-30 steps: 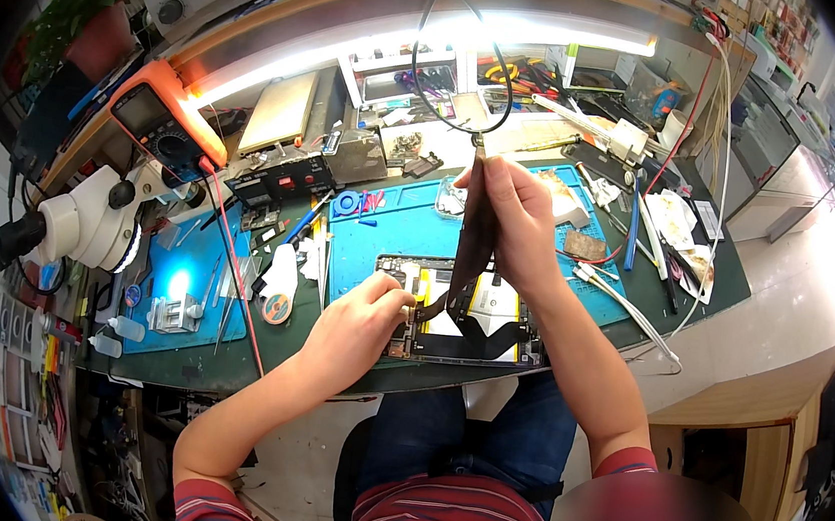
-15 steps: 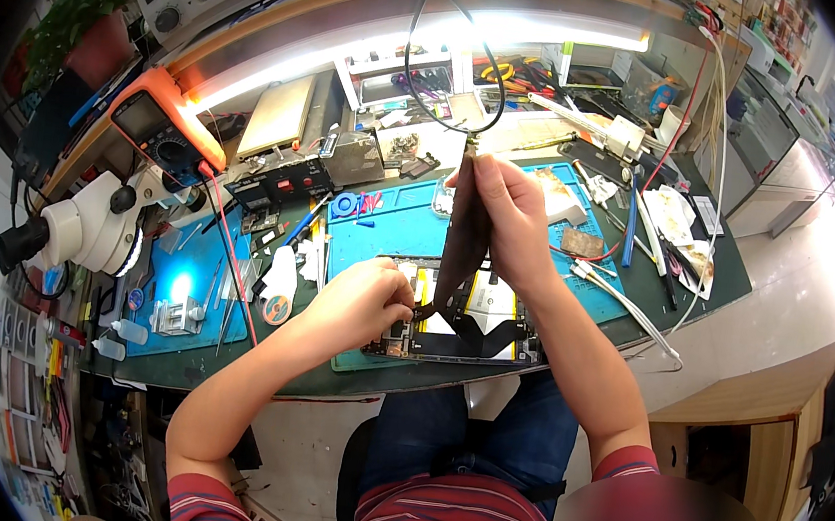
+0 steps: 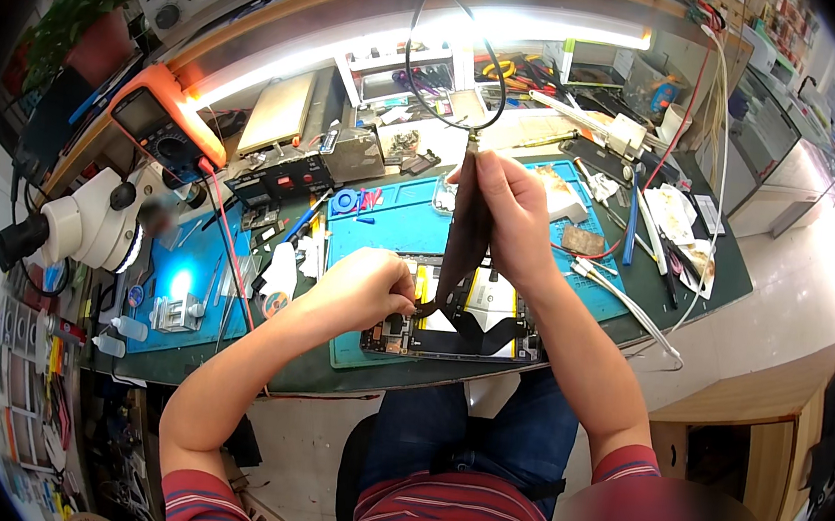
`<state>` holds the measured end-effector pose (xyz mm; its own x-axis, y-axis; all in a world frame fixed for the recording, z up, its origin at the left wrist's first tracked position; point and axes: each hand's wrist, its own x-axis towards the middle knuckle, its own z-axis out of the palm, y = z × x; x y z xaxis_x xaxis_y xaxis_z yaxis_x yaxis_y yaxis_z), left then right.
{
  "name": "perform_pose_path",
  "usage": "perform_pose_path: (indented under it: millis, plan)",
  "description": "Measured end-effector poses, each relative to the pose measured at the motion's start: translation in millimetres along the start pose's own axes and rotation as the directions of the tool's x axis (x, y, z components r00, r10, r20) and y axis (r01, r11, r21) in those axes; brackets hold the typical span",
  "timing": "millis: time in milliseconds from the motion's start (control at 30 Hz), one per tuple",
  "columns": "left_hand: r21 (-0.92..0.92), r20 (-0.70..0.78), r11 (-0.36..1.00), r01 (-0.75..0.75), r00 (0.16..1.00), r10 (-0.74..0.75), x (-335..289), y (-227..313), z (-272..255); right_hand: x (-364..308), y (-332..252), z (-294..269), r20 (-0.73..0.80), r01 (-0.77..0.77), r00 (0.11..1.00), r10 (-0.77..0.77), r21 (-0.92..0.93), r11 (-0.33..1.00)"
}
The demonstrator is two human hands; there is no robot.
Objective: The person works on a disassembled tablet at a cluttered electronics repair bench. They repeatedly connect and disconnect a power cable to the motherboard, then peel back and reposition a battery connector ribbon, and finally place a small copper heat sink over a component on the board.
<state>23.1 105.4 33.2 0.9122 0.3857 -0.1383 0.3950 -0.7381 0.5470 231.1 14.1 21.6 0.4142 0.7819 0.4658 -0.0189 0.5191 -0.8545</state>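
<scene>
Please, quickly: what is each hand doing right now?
Left hand: closed, pinching the lower end of the dark strip.
Right hand: closed, holding the strip's upper end.

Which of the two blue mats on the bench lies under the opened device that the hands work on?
The larger blue mat, in the middle of the bench, under the opened device. The smaller blue mat lies to its left beside the microscope, away from both hands.

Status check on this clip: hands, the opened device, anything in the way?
Left hand pinching the dark strip's lower end. Right hand grip lifting long dark flat strip upright. Opened flat device on blue mat. Black cable loops behind.
</scene>
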Motion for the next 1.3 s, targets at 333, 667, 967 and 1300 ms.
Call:
perform_pose_path:
  millis: [333, 667, 967, 1300]
  plan:
    - [-0.047, -0.052, 0.999, -0.02, 0.998, 0.018, -11.1, 3.6, -15.8, -4.5, -9.3, 4.6, -0.036, 0.007, 0.999, -0.006, 0.009, 1.0]
    - [-0.943, 0.225, -0.233, 0.24, 0.97, 0.088, -140.1, 31.5, 56.7, -51.9, -84.2, 46.4, 0.232, 0.674, 0.737, -0.635, -0.325, 0.664]
    - [-0.972, 0.14, -0.217, 0.088, 0.961, -0.239, -176.8, 11.1, 63.0, -103.4, -69.6, 78.2, 0.645, 0.972, 0.199, -0.738, -0.035, 0.232]
    - [-0.938, -0.344, 0.231, -0.257, 0.766, -0.543, -139.7, -73.9, 11.5, -125.2, -46.7, 9.1, 0.527, 0.681, 0.717, -0.457, -0.671, 0.294]
